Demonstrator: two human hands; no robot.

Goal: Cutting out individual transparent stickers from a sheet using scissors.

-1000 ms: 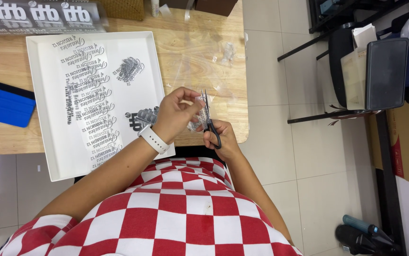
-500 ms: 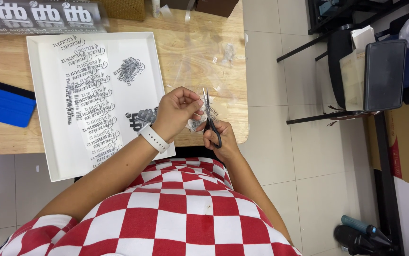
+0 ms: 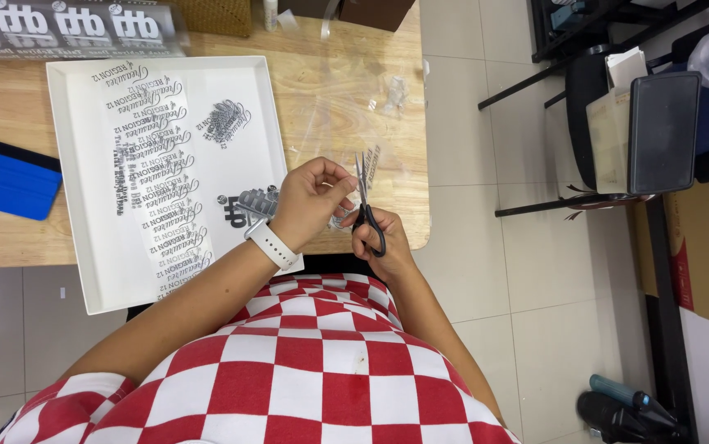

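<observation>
My right hand [image 3: 381, 238] grips the black-handled steel scissors [image 3: 366, 210], fingers through the loops, blades pointing away from me and nearly closed. My left hand [image 3: 311, 200], white band [image 3: 273, 244] on the wrist, is curled, fingertips pinching a small clear printed film piece [image 3: 369, 164] just beside the blades. Both hands hover over the near edge of the wooden table [image 3: 371, 107]. Left of them, the shallow white rectangular tray [image 3: 71, 164] holds a strip of dark printed transfers [image 3: 153, 177] and a few loose cut ones. Against half a second ago, hands and scissors sit almost unchanged. Farther left lies a blue flat squeegee [image 3: 5, 177].
</observation>
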